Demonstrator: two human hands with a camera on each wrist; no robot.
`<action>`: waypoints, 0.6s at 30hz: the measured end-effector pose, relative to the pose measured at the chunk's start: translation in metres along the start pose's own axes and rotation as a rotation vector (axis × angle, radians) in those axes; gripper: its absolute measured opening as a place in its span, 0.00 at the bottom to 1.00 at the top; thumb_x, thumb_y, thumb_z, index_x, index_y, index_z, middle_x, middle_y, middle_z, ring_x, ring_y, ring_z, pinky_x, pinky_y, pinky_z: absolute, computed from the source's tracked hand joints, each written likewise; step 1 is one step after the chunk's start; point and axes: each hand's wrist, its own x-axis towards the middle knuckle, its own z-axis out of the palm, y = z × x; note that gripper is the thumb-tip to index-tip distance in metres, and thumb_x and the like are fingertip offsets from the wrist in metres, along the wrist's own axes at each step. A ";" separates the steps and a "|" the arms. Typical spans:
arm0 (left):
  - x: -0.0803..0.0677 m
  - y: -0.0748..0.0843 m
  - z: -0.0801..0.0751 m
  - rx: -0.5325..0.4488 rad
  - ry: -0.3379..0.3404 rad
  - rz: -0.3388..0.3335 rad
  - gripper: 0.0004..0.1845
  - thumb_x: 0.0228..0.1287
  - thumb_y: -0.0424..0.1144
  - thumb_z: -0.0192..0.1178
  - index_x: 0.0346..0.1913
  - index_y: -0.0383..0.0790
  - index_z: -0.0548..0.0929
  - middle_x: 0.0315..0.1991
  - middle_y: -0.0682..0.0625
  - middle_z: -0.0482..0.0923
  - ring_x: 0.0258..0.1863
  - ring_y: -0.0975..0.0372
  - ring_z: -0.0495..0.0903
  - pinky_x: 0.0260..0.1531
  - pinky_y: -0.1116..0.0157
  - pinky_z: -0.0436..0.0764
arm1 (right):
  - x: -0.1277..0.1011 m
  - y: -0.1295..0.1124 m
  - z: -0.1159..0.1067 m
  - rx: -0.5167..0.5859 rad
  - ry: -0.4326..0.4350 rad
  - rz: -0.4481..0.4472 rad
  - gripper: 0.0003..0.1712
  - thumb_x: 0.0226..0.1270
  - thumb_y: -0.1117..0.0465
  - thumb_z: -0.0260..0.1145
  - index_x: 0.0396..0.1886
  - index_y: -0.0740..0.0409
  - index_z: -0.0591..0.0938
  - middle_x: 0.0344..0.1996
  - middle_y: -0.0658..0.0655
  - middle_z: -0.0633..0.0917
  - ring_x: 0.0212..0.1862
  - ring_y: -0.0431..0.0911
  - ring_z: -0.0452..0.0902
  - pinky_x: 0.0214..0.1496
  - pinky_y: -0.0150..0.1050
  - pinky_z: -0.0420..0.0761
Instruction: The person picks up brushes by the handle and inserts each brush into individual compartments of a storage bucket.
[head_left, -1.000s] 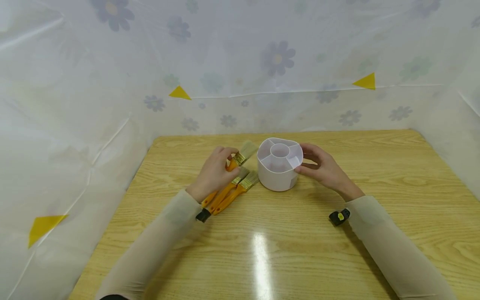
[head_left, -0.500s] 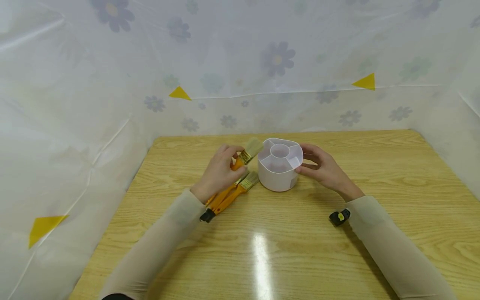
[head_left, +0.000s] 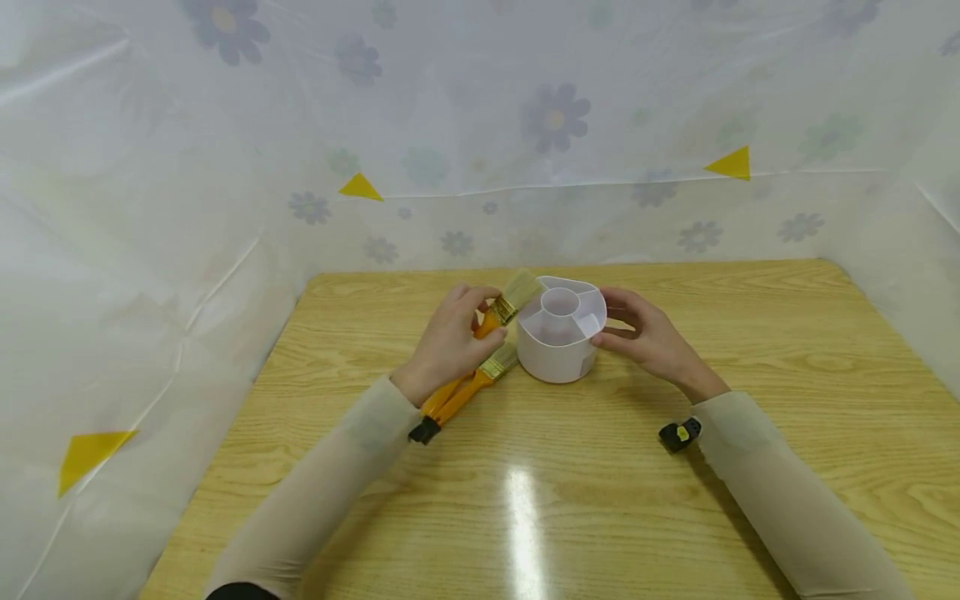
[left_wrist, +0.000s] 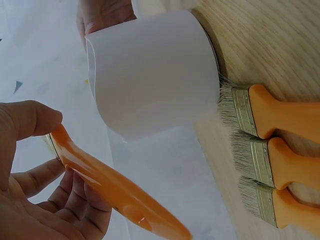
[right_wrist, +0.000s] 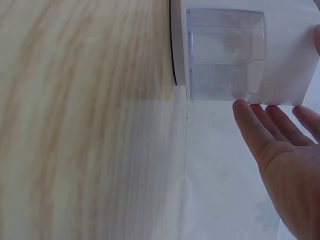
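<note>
My left hand (head_left: 453, 337) grips a paintbrush (left_wrist: 115, 185) with an orange handle, thumb and fingertips at the top of the handle. Its pale bristles point up and right, overlapping the left rim of a white round organizer (head_left: 555, 362) in the head view. The organizer has outer compartments around a central cup. Fingertips of my right hand (head_left: 652, 333) touch its right side, the fingers fairly straight. Three more orange paintbrushes (left_wrist: 295, 120) lie side by side on the table, bristles toward the organizer's base; my left hand partly hides them in the head view.
The wood-grain table (head_left: 600, 517) reaches back to a flower-patterned plastic sheet (head_left: 480, 108). A clear plastic panel (right_wrist: 225, 55) sits on the organizer's right side. Small black devices (head_left: 678, 434) hang at both wrists.
My left hand has lifted the paintbrush off the others and moved it right and up, to the organizer's rim. The right hand and the organizer stay nearly still.
</note>
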 end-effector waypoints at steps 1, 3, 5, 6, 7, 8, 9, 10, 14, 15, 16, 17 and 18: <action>0.001 0.001 0.000 0.001 0.000 0.001 0.26 0.59 0.39 0.63 0.61 0.38 0.74 0.43 0.48 0.71 0.30 0.61 0.68 0.28 0.66 0.72 | 0.000 0.000 0.000 0.000 0.000 -0.001 0.38 0.62 0.64 0.68 0.70 0.54 0.64 0.63 0.58 0.70 0.65 0.55 0.66 0.57 0.38 0.75; 0.002 0.003 0.001 -0.001 0.000 0.001 0.26 0.59 0.39 0.63 0.61 0.39 0.74 0.44 0.48 0.71 0.30 0.61 0.68 0.28 0.66 0.72 | 0.000 0.000 0.000 -0.001 0.002 -0.003 0.38 0.62 0.64 0.68 0.70 0.55 0.64 0.63 0.59 0.70 0.65 0.55 0.66 0.57 0.38 0.75; 0.003 0.004 0.001 -0.006 0.002 0.001 0.26 0.59 0.39 0.63 0.61 0.39 0.74 0.44 0.49 0.71 0.31 0.61 0.69 0.29 0.66 0.72 | 0.000 0.000 0.001 0.001 0.003 -0.004 0.38 0.62 0.64 0.69 0.70 0.55 0.64 0.63 0.59 0.70 0.65 0.56 0.66 0.57 0.38 0.75; 0.004 0.005 0.002 -0.008 0.003 0.002 0.26 0.59 0.39 0.63 0.61 0.39 0.74 0.44 0.49 0.71 0.31 0.61 0.69 0.29 0.66 0.72 | 0.000 0.000 0.001 0.002 0.003 -0.004 0.38 0.62 0.64 0.68 0.70 0.55 0.64 0.63 0.59 0.70 0.65 0.56 0.66 0.57 0.38 0.75; 0.004 0.006 0.002 -0.011 0.005 0.005 0.26 0.59 0.39 0.63 0.61 0.39 0.74 0.44 0.48 0.71 0.31 0.61 0.69 0.29 0.66 0.72 | 0.000 0.000 0.001 0.004 0.002 -0.004 0.38 0.62 0.64 0.68 0.70 0.55 0.64 0.63 0.59 0.70 0.65 0.56 0.65 0.57 0.38 0.75; 0.005 0.007 0.002 -0.012 0.007 0.008 0.26 0.59 0.39 0.63 0.61 0.39 0.74 0.44 0.48 0.71 0.31 0.61 0.69 0.29 0.66 0.72 | 0.000 0.000 0.000 0.004 0.002 -0.002 0.38 0.62 0.64 0.68 0.70 0.55 0.64 0.63 0.59 0.70 0.65 0.56 0.65 0.57 0.38 0.75; 0.005 0.008 0.002 -0.012 0.009 0.013 0.26 0.59 0.40 0.63 0.61 0.39 0.74 0.44 0.48 0.71 0.32 0.61 0.69 0.29 0.66 0.72 | 0.000 0.000 0.000 -0.001 0.003 -0.001 0.38 0.62 0.64 0.68 0.70 0.55 0.64 0.63 0.59 0.70 0.65 0.56 0.65 0.57 0.38 0.75; 0.006 0.009 0.003 -0.013 0.011 0.017 0.26 0.59 0.40 0.63 0.61 0.39 0.74 0.44 0.48 0.71 0.32 0.61 0.69 0.29 0.66 0.72 | 0.000 0.001 0.000 -0.004 0.004 0.002 0.38 0.62 0.64 0.68 0.70 0.54 0.64 0.63 0.58 0.70 0.65 0.56 0.65 0.57 0.38 0.75; 0.008 0.012 0.004 -0.015 0.021 0.031 0.26 0.59 0.39 0.63 0.61 0.39 0.74 0.44 0.48 0.72 0.32 0.60 0.69 0.29 0.66 0.72 | 0.000 0.001 0.000 -0.016 0.005 0.009 0.38 0.62 0.63 0.68 0.71 0.52 0.64 0.63 0.58 0.70 0.65 0.55 0.65 0.57 0.38 0.75; 0.008 0.013 0.004 -0.018 0.023 0.033 0.26 0.59 0.39 0.63 0.61 0.39 0.74 0.44 0.48 0.71 0.32 0.61 0.69 0.29 0.66 0.72 | 0.000 0.000 0.000 -0.016 0.004 0.010 0.38 0.62 0.63 0.68 0.71 0.52 0.64 0.63 0.58 0.70 0.65 0.55 0.65 0.57 0.38 0.75; 0.009 0.014 0.004 -0.022 0.023 0.036 0.26 0.58 0.39 0.63 0.61 0.39 0.74 0.44 0.48 0.71 0.32 0.61 0.69 0.30 0.66 0.72 | 0.000 0.000 0.001 -0.013 0.003 0.009 0.38 0.62 0.63 0.68 0.71 0.53 0.64 0.63 0.58 0.70 0.65 0.55 0.65 0.57 0.39 0.75; 0.010 0.014 0.005 -0.029 0.023 0.037 0.26 0.58 0.38 0.63 0.61 0.39 0.74 0.44 0.48 0.71 0.32 0.61 0.69 0.29 0.66 0.72 | 0.000 0.000 0.001 -0.011 0.001 0.010 0.38 0.62 0.63 0.68 0.71 0.53 0.64 0.63 0.58 0.70 0.65 0.55 0.65 0.57 0.39 0.75; 0.010 0.016 0.005 -0.035 0.023 0.039 0.26 0.58 0.38 0.63 0.61 0.39 0.74 0.44 0.48 0.71 0.32 0.61 0.69 0.29 0.66 0.72 | 0.000 0.000 0.001 -0.007 0.001 0.009 0.38 0.62 0.63 0.68 0.71 0.53 0.64 0.63 0.58 0.70 0.65 0.56 0.65 0.57 0.39 0.75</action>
